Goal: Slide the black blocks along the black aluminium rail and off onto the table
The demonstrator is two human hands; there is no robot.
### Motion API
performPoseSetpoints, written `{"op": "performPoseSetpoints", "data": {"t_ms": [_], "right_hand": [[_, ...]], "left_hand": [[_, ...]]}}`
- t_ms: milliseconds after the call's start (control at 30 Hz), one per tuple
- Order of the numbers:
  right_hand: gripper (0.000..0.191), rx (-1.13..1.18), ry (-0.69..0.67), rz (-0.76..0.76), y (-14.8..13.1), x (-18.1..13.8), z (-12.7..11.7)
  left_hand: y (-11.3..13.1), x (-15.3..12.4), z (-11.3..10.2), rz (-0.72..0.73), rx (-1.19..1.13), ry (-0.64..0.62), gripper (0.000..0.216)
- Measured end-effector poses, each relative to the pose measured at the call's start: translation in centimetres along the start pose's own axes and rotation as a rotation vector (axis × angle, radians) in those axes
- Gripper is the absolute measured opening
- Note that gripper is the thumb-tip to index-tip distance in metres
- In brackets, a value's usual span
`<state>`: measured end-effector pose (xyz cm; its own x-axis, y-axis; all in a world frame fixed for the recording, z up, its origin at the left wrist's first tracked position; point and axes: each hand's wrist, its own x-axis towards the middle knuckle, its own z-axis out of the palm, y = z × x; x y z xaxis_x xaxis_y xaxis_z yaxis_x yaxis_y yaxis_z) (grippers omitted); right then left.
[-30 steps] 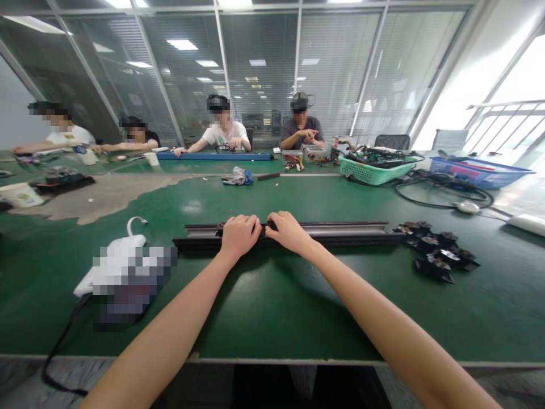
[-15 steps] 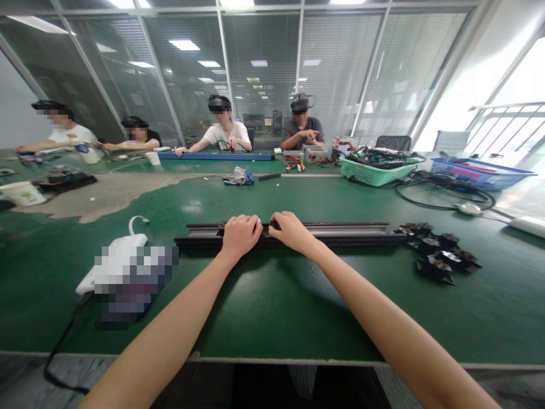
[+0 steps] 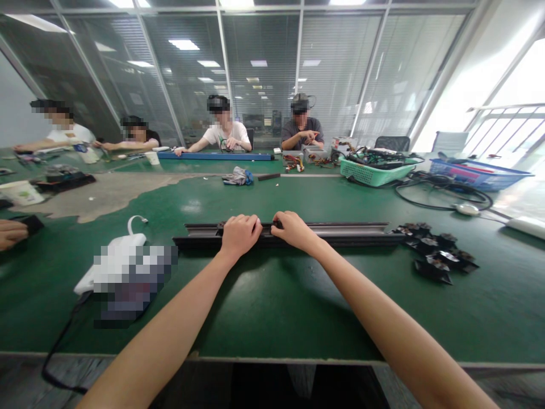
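A long black metal channel (image 3: pixel 349 234) lies crosswise on the green table, its inner groove lighter grey. My left hand (image 3: pixel 240 234) is curled over the channel left of its middle, fingers bent down into it; what they grip is largely hidden. Just to the right, my right hand (image 3: pixel 293 230) reaches into the same channel, thumb and fingers closed around a small black part (image 3: pixel 277 224). Its exact kind is too small to make out. Past the channel's right end sits a loose group of small black parts (image 3: pixel 445 258), several of them with shiny faces.
Left of the channel lie a white device (image 3: pixel 113 261) with a cable and a blurred dark item. A person's hand (image 3: pixel 12 234) shows at the left edge. Farther back are a glove (image 3: pixel 238 176), a green basket (image 3: pixel 377 170) of cables and a blue basket (image 3: pixel 477 173). Several people sit opposite.
My right hand has shifted very slightly, opening a little more space between the two hands. Another person's hand with a dark object has come into view at the left edge.
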<state>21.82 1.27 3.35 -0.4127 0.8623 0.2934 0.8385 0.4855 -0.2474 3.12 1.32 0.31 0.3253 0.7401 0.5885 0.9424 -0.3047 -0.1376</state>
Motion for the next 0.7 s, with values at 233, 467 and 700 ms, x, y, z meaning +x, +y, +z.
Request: {"op": "performPoseSetpoints", "data": {"t_ms": [233, 467, 700], "right_hand": [[0.027, -0.013, -0.03, 0.019, 0.0, -0.2, -0.6], [0.026, -0.011, -0.121, -0.054, 0.7, 0.0, -0.8], [0.029, 0.002, 0.076, -0.107, 1.4, -1.3, 1.3]], "left_hand": [[0.0, 0.0, 0.1, 0.009, 0.016, 0.016, 0.037], [0.0, 0.0, 0.2, -0.004, -0.008, 0.034, 0.035], [0.1, 0.0, 0.0, 0.008, 0.002, 0.038, 0.035]]}}
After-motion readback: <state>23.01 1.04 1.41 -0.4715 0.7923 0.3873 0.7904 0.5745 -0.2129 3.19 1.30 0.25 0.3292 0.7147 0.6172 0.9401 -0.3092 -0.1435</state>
